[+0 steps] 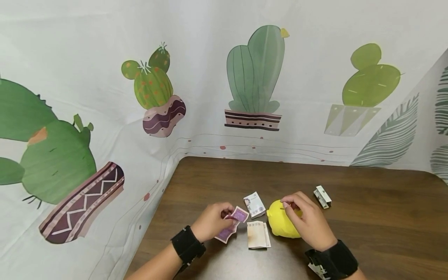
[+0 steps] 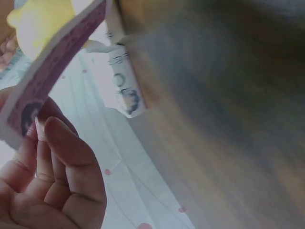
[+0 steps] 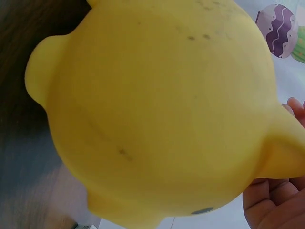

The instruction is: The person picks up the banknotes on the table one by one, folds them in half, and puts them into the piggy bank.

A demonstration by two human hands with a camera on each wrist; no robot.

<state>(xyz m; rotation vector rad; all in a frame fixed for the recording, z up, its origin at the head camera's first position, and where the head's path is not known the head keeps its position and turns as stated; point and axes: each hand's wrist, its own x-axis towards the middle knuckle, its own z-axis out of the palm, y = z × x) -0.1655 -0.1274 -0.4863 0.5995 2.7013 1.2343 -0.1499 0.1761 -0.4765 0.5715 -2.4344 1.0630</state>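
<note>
A yellow piggy bank [image 1: 280, 221] sits on the brown table [image 1: 367, 225] under my right hand [image 1: 308, 219], whose curled fingers rest on its top. In the right wrist view the yellow piggy bank [image 3: 157, 109] fills the frame. My left hand [image 1: 211, 221] pinches a purple banknote [image 1: 232, 224] just left of the bank. In the left wrist view the purple banknote [image 2: 52, 67] stands edge-on above my fingers [image 2: 71, 157]. A folded pale banknote [image 1: 258, 234] lies between my hands, and a folded white one [image 1: 254, 204] lies behind it.
A small folded note [image 1: 322, 196] lies on the table to the right of the bank. A white curtain with cactus prints [image 1: 252, 77] hangs behind and to the left of the table.
</note>
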